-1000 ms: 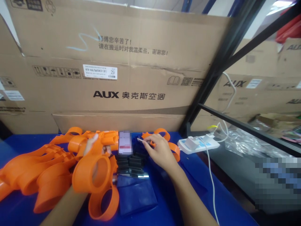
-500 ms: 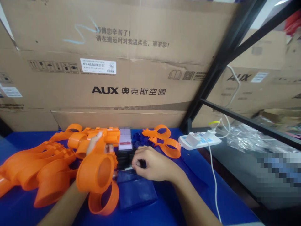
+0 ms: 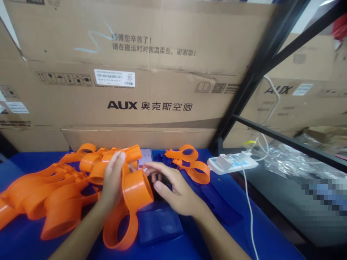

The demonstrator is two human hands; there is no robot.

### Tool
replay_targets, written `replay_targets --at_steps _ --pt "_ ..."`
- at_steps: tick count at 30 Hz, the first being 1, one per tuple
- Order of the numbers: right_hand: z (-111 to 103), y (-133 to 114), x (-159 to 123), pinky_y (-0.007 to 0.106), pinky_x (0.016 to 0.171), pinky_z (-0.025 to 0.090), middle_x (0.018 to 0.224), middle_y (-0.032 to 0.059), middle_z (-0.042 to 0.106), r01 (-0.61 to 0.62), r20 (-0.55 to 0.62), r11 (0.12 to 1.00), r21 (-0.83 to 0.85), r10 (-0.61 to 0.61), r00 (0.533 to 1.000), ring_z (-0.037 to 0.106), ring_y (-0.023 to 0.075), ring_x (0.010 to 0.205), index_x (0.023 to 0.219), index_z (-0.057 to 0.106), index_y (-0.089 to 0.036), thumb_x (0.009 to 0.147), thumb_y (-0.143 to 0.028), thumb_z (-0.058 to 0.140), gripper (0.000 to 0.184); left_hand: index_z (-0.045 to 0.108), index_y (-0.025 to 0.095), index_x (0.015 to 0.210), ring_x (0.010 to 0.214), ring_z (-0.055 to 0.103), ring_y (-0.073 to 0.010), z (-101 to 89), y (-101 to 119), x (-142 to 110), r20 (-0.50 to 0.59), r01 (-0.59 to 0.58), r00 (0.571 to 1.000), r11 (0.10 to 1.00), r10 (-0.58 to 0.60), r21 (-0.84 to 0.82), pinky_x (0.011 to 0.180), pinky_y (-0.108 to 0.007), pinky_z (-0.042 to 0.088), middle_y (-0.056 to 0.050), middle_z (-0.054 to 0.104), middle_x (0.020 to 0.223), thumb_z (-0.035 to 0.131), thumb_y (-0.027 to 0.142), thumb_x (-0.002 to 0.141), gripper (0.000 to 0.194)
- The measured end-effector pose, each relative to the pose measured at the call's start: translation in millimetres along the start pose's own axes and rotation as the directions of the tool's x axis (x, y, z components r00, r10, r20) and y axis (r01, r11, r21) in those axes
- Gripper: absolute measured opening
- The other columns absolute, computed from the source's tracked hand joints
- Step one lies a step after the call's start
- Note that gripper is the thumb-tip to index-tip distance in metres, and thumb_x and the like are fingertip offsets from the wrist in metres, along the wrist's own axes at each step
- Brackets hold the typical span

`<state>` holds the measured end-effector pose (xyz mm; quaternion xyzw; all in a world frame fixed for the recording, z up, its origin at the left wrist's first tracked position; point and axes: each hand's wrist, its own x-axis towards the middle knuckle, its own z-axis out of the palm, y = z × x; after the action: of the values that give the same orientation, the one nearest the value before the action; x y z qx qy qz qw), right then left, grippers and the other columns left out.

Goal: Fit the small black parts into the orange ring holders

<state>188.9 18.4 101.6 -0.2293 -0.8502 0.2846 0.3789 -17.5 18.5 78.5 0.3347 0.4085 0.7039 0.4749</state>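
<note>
An orange plastic part with a wide ring (image 3: 137, 189) is gripped in my left hand (image 3: 112, 180), the thumb lying along its upper arm. The ring's opening faces right. Just right of it, my right hand (image 3: 177, 189) has its fingers spread and curved, with nothing visible between them. The index fingertip is close to the ring's upper edge; I cannot tell if it touches. Beneath the held part lies another orange ring (image 3: 134, 229). A folded dark blue pouch (image 3: 161, 224) lies below my right hand. Dark pieces behind the hands are mostly hidden.
Several orange ringed parts (image 3: 63, 213) are heaped at the left, and two smaller ones (image 3: 199, 171) lie at the right. A phone (image 3: 146, 155) is at the back. A white power strip (image 3: 233, 162) with cables and a black shelf frame (image 3: 251, 86) stand right. Cardboard (image 3: 151, 79) walls the back.
My left hand has turned the orange part so its ring swings right. My right hand first drew back with a small pale strip, then spread beside the ring; the strip no longer shows.
</note>
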Motion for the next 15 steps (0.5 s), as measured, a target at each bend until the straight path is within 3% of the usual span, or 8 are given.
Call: replay_targets --at_steps 2,4,8,12,15 --pt "0.4 -3.3 -0.4 0.040 0.087 0.054 0.128 0.0109 0.064 0.022 0.012 0.997 0.080 -0.023 1.000 0.064 0.0244 0.102 0.154 0.040 -0.026 0.093 -0.058 0.063 0.073 0.064 0.024 0.107 0.063 0.066 -0.0147 4.2 -1.3 -0.9 0.026 -0.080 0.996 0.997 0.080 0.005 0.064 -0.026 0.054 0.000 0.070 0.081 0.070 0.052 0.087 0.035" --pt "2.3 -5.6 1.0 0.043 0.093 0.053 0.135 0.0115 0.061 0.004 0.049 0.996 0.088 -0.009 0.999 0.062 0.0281 0.111 0.155 0.038 -0.028 0.082 -0.060 0.075 0.088 0.060 0.027 0.120 0.076 0.071 -0.0173 4.8 -4.8 1.0 0.052 -0.130 0.990 0.991 0.129 0.028 0.070 -0.028 0.056 -0.002 0.073 0.094 0.068 0.052 0.089 0.041" --pt "8.1 -4.4 3.8 0.048 0.103 0.049 0.138 0.0106 0.060 -0.024 0.035 0.994 0.103 0.021 0.999 0.060 0.0301 0.120 0.147 0.048 -0.030 0.083 -0.051 0.077 0.073 0.059 0.026 0.129 0.100 0.072 -0.0230 -0.1 -14.3 6.3 0.082 -0.165 0.984 0.980 0.156 0.112 0.080 -0.032 0.057 -0.007 0.073 0.115 0.060 0.057 0.093 0.048" --pt "6.5 3.3 2.4 0.043 0.101 0.052 0.137 0.0115 0.061 -0.004 -0.218 0.982 0.189 0.046 0.975 0.062 0.0289 0.119 0.140 0.051 -0.026 0.092 -0.053 0.065 0.057 0.056 0.021 0.139 0.095 0.073 -0.0261 -4.0 -18.2 4.7 0.201 -0.131 0.974 0.982 0.102 0.137 0.077 -0.036 0.058 -0.014 0.075 0.113 0.045 0.066 0.096 0.063" --pt "0.2 8.6 3.3 0.041 0.099 0.052 0.133 0.0110 0.063 -0.016 -0.439 0.982 0.187 0.098 0.893 0.062 0.0289 0.119 0.137 0.054 -0.025 0.095 -0.055 0.059 0.052 0.064 0.022 0.130 0.091 0.072 -0.0251 -4.2 -16.1 -2.1 0.277 -0.271 0.941 0.921 0.193 0.281 0.079 -0.036 0.057 -0.013 0.076 0.111 0.055 0.058 0.095 0.051"
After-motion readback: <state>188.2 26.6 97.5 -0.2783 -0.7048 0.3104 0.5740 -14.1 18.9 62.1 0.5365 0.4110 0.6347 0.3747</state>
